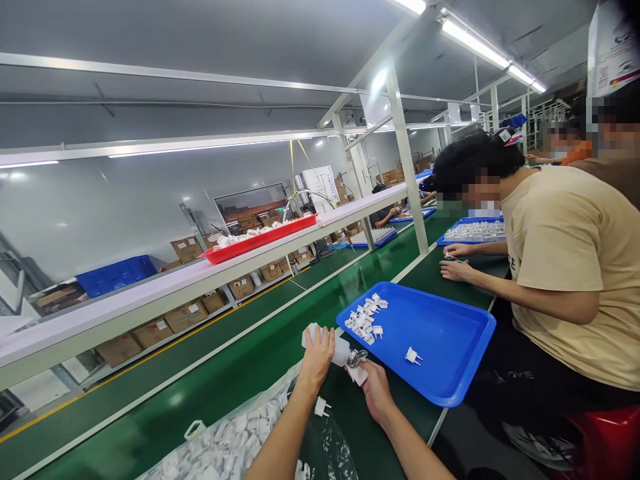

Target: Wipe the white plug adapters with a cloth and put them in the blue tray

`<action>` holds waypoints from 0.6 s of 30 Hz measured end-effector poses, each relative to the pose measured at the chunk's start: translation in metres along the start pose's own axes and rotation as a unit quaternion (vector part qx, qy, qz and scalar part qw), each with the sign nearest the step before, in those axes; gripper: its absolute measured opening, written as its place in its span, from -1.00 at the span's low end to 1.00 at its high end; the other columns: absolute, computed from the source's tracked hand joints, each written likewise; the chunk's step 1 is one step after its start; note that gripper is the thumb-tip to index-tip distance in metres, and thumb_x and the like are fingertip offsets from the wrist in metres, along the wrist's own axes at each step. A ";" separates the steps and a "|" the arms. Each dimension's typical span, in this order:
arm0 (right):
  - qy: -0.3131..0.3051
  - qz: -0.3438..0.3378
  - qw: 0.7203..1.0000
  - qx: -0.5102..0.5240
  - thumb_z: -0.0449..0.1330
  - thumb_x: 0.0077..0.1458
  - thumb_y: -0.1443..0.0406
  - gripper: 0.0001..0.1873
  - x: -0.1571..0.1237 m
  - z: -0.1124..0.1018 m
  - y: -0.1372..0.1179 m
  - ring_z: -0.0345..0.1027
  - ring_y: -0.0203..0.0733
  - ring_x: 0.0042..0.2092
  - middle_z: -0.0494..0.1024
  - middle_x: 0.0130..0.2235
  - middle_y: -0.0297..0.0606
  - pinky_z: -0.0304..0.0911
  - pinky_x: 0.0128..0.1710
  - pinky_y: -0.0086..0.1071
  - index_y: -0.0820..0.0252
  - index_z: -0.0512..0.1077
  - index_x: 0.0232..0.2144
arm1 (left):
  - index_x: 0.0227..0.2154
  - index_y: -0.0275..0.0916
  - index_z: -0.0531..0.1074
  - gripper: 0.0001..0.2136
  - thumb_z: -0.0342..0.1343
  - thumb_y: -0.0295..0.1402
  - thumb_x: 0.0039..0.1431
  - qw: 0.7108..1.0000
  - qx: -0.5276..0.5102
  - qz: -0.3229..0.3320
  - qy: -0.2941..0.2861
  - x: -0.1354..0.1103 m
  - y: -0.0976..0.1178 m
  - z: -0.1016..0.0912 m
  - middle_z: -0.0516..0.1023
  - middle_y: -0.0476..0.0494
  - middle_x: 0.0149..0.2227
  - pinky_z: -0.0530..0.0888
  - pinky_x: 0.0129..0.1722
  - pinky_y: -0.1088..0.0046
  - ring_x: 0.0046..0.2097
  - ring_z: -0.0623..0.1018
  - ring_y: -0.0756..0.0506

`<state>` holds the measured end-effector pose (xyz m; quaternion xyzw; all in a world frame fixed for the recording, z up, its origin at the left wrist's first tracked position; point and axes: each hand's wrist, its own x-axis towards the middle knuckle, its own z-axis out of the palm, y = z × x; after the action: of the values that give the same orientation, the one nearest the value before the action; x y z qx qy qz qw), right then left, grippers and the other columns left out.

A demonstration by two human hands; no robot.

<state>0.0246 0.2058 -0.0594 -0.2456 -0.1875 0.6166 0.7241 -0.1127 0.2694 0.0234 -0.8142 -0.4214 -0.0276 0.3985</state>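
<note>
My left hand is closed around a white plastic plug part, held just above the green bench. My right hand grips another white piece with a small metal ring at its tip, and the two pieces meet between my hands. A loose white plug with two pins lies on the bench below my left wrist. Just right of my hands sits a blue tray holding a cluster of white plugs and one single plug.
A clear bag of white plug parts lies at the near edge. A green conveyor belt runs leftward under a white shelf carrying a red tray. A person in a beige shirt works at my right, beside a red stool.
</note>
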 end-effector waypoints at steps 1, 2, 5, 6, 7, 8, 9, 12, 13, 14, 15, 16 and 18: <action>-0.001 -0.001 1.000 0.001 0.26 0.28 0.18 -0.62 0.000 0.000 0.000 0.48 -0.05 -0.01 0.50 0.08 -0.15 0.46 -0.06 -0.10 0.20 0.43 0.08 | 0.23 -0.20 0.35 -0.55 0.20 -0.31 0.31 1.000 0.000 0.000 0.001 0.000 0.000 0.001 0.44 -0.27 0.23 0.30 0.25 -0.23 0.28 0.39 -0.34; -0.001 -0.001 1.000 0.002 0.26 0.28 0.18 -0.62 -0.001 0.001 -0.001 0.48 -0.04 -0.01 0.50 0.09 -0.15 0.46 -0.06 -0.09 0.20 0.43 0.08 | 0.22 -0.20 0.35 -0.55 0.20 -0.31 0.31 1.000 0.000 0.001 0.003 0.001 0.001 0.001 0.44 -0.27 0.23 0.29 0.25 -0.23 0.28 0.39 -0.34; -0.004 -0.001 1.000 0.004 0.26 0.28 0.17 -0.61 -0.002 0.002 -0.002 0.47 -0.03 0.00 0.49 0.10 -0.15 0.46 -0.05 -0.08 0.20 0.43 0.09 | 0.22 -0.20 0.36 -0.56 0.20 -0.32 0.31 1.000 0.004 0.007 0.013 0.003 0.001 0.002 0.44 -0.27 0.23 0.31 0.25 -0.23 0.28 0.40 -0.34; -0.005 0.000 1.000 0.005 0.26 0.28 0.17 -0.61 -0.002 0.003 -0.002 0.47 -0.03 0.00 0.49 0.10 -0.15 0.45 -0.05 -0.08 0.20 0.43 0.09 | 0.21 -0.20 0.36 -0.57 0.19 -0.32 0.31 1.000 0.006 0.009 0.018 0.003 0.001 0.002 0.43 -0.27 0.23 0.31 0.25 -0.22 0.27 0.40 -0.34; -0.005 0.000 1.000 0.006 0.26 0.29 0.17 -0.61 -0.002 0.003 -0.003 0.47 -0.03 0.00 0.49 0.10 -0.15 0.45 -0.05 -0.08 0.20 0.43 0.09 | 0.21 -0.20 0.36 -0.57 0.19 -0.32 0.32 1.000 0.007 0.012 0.022 0.003 0.001 0.002 0.43 -0.27 0.24 0.32 0.24 -0.22 0.27 0.40 -0.33; -0.006 0.001 1.000 0.006 0.26 0.29 0.17 -0.61 -0.003 0.003 -0.003 0.47 -0.03 0.01 0.49 0.10 -0.15 0.45 -0.04 -0.08 0.20 0.43 0.09 | 0.21 -0.21 0.36 -0.57 0.19 -0.32 0.32 1.000 0.007 0.014 0.026 0.003 0.000 0.002 0.43 -0.27 0.23 0.33 0.24 -0.21 0.27 0.41 -0.33; -0.006 0.002 1.000 0.007 0.26 0.29 0.17 -0.61 -0.003 0.004 -0.003 0.47 -0.04 0.00 0.49 0.10 -0.15 0.45 -0.04 -0.08 0.20 0.42 0.09 | 0.21 -0.21 0.36 -0.58 0.19 -0.32 0.32 0.999 0.006 0.016 0.030 0.003 0.000 0.002 0.43 -0.27 0.23 0.34 0.23 -0.21 0.26 0.41 -0.33; -0.006 0.007 1.000 0.009 0.25 0.29 0.17 -0.61 -0.003 0.004 -0.004 0.48 -0.04 0.00 0.49 0.10 -0.15 0.46 -0.05 -0.08 0.20 0.42 0.09 | 0.20 -0.21 0.36 -0.58 0.19 -0.31 0.32 0.999 0.000 0.029 0.035 0.004 -0.003 0.001 0.44 -0.26 0.23 0.37 0.22 -0.18 0.24 0.43 -0.32; -0.005 0.008 1.000 0.010 0.25 0.29 0.17 -0.62 -0.003 0.004 -0.005 0.48 -0.04 0.00 0.49 0.10 -0.15 0.46 -0.05 -0.08 0.20 0.42 0.09 | 0.20 -0.21 0.36 -0.58 0.19 -0.30 0.32 0.999 -0.002 0.032 0.036 0.004 -0.003 0.001 0.43 -0.26 0.23 0.38 0.21 -0.17 0.24 0.44 -0.32; -0.004 0.010 1.000 0.010 0.25 0.29 0.17 -0.62 -0.003 0.004 -0.005 0.48 -0.04 0.00 0.50 0.09 -0.15 0.46 -0.05 -0.08 0.20 0.42 0.09 | 0.20 -0.21 0.36 -0.58 0.19 -0.30 0.32 0.999 -0.004 0.034 0.037 0.004 -0.004 0.000 0.43 -0.26 0.23 0.38 0.21 -0.17 0.23 0.44 -0.32; -0.003 0.011 1.000 0.010 0.25 0.29 0.17 -0.62 -0.003 0.005 -0.005 0.48 -0.05 -0.01 0.50 0.09 -0.15 0.46 -0.05 -0.08 0.20 0.43 0.09 | 0.20 -0.21 0.36 -0.58 0.19 -0.30 0.32 0.999 -0.006 0.035 0.037 0.005 -0.004 0.000 0.43 -0.26 0.23 0.39 0.20 -0.17 0.23 0.44 -0.31; -0.003 0.012 1.000 0.010 0.25 0.29 0.17 -0.62 -0.003 0.005 -0.005 0.48 -0.05 -0.01 0.50 0.09 -0.15 0.46 -0.06 -0.09 0.20 0.43 0.09 | 0.20 -0.21 0.36 -0.58 0.19 -0.30 0.32 0.999 -0.008 0.035 0.036 0.005 -0.004 0.000 0.43 -0.26 0.23 0.39 0.20 -0.17 0.23 0.44 -0.31; -0.002 0.013 1.000 0.010 0.25 0.29 0.17 -0.63 -0.003 0.006 -0.006 0.48 -0.05 -0.01 0.50 0.08 -0.15 0.46 -0.06 -0.09 0.20 0.43 0.08 | 0.20 -0.21 0.37 -0.58 0.19 -0.30 0.32 0.999 -0.015 0.033 0.034 0.005 -0.004 -0.001 0.43 -0.26 0.23 0.38 0.20 -0.17 0.23 0.44 -0.31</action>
<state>0.0254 0.2027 -0.0515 -0.2397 -0.1792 0.6284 0.7180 -0.1120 0.2739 0.0286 -0.8323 -0.3798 -0.0485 0.4009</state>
